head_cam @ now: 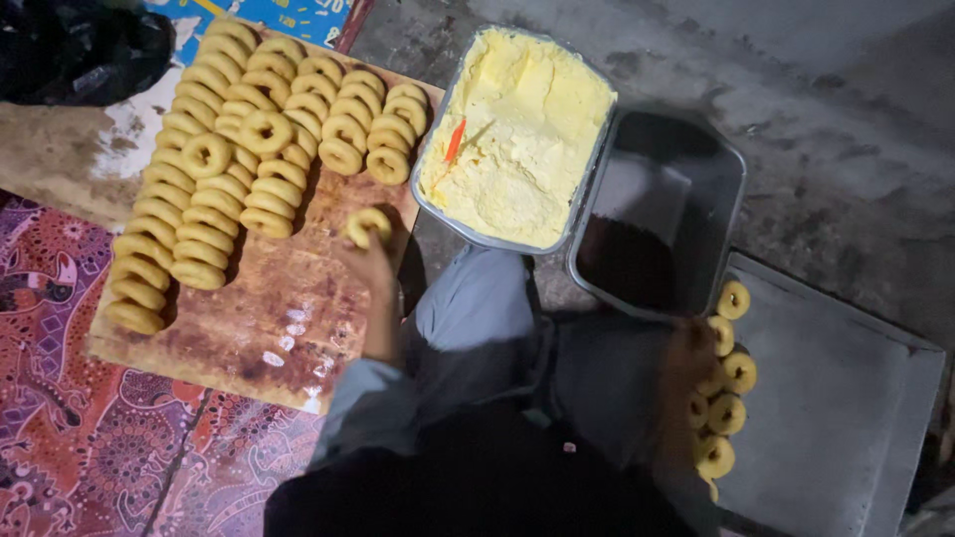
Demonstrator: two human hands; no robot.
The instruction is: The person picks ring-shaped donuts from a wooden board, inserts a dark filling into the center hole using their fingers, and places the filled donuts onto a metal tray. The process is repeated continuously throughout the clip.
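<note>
1. The left hand [370, 261] is stretched out over the board [269, 328], near its right edge, fingers closed around one dough ring [366, 225] that it holds just below the rows.
2. The rows of rings [249, 149] fill the far half of the board, stacked on edge in about five lines running from the far right corner down toward the left edge; a few rings lie flat on top.
3. The near half of the board is bare, stained wood.
4. The right hand [688, 383] rests at the left edge of the grey tray [846, 418], on or against a small cluster of rings [724, 393] lying flat there. It is dark and blurred, so I cannot tell whether it grips one.
5. Between the hands sit a tub of yellow dough [517, 134], with a small orange tool [455, 140] stuck in it, and just right of it, touching, a dark tub [662, 214].
6. A patterned mat [70, 418] lies under the board's left corner.
</note>
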